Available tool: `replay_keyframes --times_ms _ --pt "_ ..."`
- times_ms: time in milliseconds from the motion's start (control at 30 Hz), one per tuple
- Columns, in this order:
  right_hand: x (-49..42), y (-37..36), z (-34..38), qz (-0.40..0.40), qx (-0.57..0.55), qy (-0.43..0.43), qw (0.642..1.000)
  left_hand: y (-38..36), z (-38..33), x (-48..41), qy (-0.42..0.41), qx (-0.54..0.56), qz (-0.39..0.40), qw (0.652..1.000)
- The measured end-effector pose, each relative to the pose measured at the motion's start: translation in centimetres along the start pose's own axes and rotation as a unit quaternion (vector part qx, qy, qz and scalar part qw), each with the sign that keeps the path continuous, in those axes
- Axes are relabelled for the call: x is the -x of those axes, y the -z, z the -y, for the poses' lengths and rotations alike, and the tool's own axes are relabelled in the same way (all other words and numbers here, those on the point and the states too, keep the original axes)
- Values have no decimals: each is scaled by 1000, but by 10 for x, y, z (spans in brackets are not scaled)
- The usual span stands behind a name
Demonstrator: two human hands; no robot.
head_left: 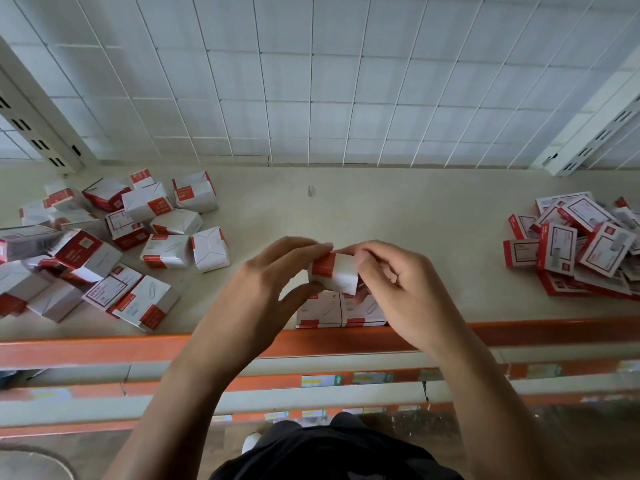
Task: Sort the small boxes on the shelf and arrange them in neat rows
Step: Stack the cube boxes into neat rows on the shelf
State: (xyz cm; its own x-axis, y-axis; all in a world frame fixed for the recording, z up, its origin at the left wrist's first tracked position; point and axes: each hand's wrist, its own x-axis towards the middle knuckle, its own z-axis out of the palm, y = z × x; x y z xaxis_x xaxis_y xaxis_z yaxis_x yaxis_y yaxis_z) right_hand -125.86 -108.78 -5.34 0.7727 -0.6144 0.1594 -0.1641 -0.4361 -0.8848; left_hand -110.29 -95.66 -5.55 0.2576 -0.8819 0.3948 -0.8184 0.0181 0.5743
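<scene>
Closest to the camera, the person's dark clothing (332, 452) fills the bottom edge, and both bare forearms reach up past the lower shelf edges (104, 386), orange strips carrying small price labels. Beyond the orange front lip (86, 349) lies the pale shelf (415, 220). Right against that lip stand two boxes (320, 311), white with red bands, side by side and touching, partly hidden under the hands. Just above them the hands hold a small box (335, 274) off the shelf, tilted with its red band to the left. The left hand (273, 271) pinches it with the thumb under the near edge and the fingertips over the top; the right hand (398, 282) has its fingers curled against the box's right end, the thumb on the upper corner. Further back and to the left sprawls a loose heap (104, 244) of similar red-and-white boxes lying at every angle, some on their sides, some overlapping. At the far right sits a second heap (581, 247) of flatter red-bordered boxes, also overlapping. Between the heaps, near the back, a tiny object (311, 190) lies on the shelf, too small to identify. Behind everything rises the white wire grid panel (311, 81), flanked by two slotted uprights (38, 133).
</scene>
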Motion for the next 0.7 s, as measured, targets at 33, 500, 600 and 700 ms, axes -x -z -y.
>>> replay_keyframes --times_ms 33,500,600,700 --pt "0 0 1 0 1 9 1000 0 1 0 2 7 -4 1000" --pt "4 7 -7 37 29 76 996 3 2 -3 48 29 -10 998" --pt "-1 8 -8 15 99 133 986 4 2 -4 41 15 -7 999" --pt "-6 8 -7 20 145 188 971 6 4 -2 38 6 -6 999"
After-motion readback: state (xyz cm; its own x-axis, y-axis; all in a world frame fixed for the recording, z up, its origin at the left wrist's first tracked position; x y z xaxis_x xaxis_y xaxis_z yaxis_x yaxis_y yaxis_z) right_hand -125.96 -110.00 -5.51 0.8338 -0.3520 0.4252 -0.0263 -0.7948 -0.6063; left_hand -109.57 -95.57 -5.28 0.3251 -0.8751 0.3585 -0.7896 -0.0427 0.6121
